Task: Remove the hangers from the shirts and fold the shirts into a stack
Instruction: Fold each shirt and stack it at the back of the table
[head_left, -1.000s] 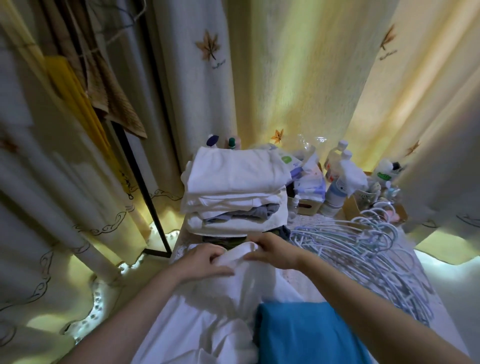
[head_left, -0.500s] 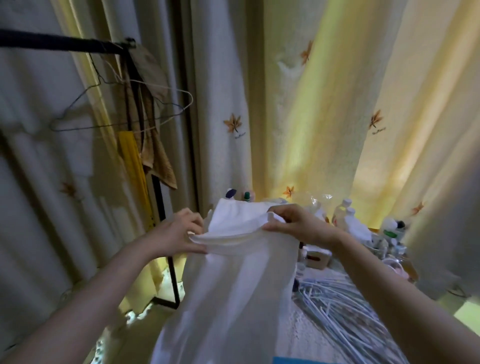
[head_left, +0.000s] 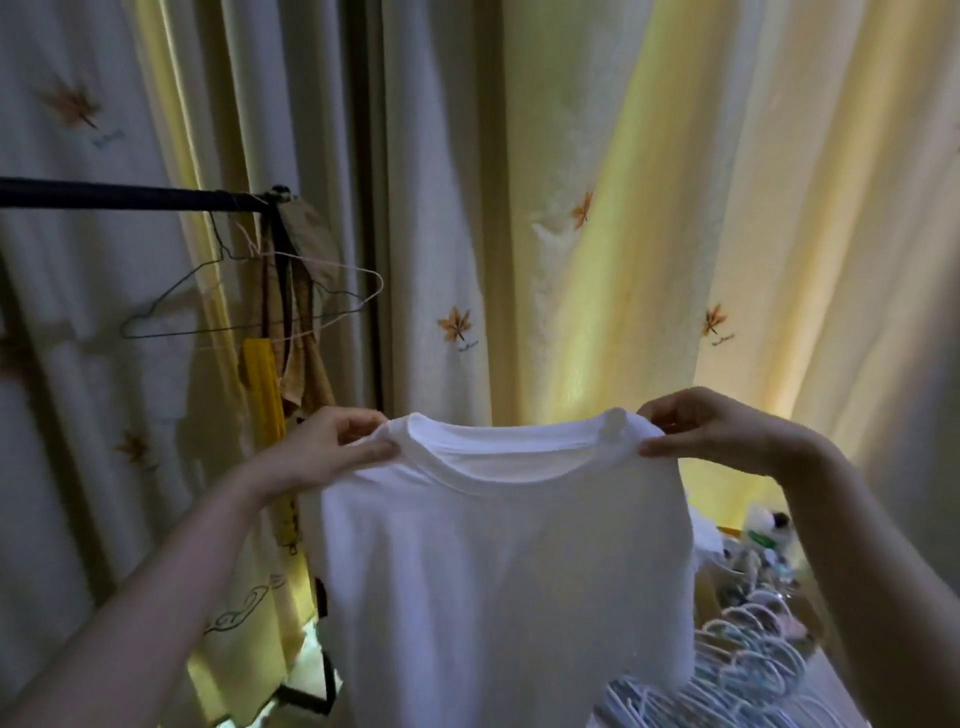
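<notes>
Curtains (head_left: 597, 156) with leaf prints were hung behind a white shirt (head_left: 493, 571), which was held up in the air, hanging free. Its shoulders were pinched beside the collar by the clamped fingers of the left hand (head_left: 322, 447) and right hand (head_left: 717, 431), and pale hangers (head_left: 743, 667) were piled at lower right.

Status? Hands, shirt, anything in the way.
Left hand and right hand each pinch a shoulder of the white shirt. Shirt hangs spread, no hanger seen in it. Pile of hangers lower right.
</notes>
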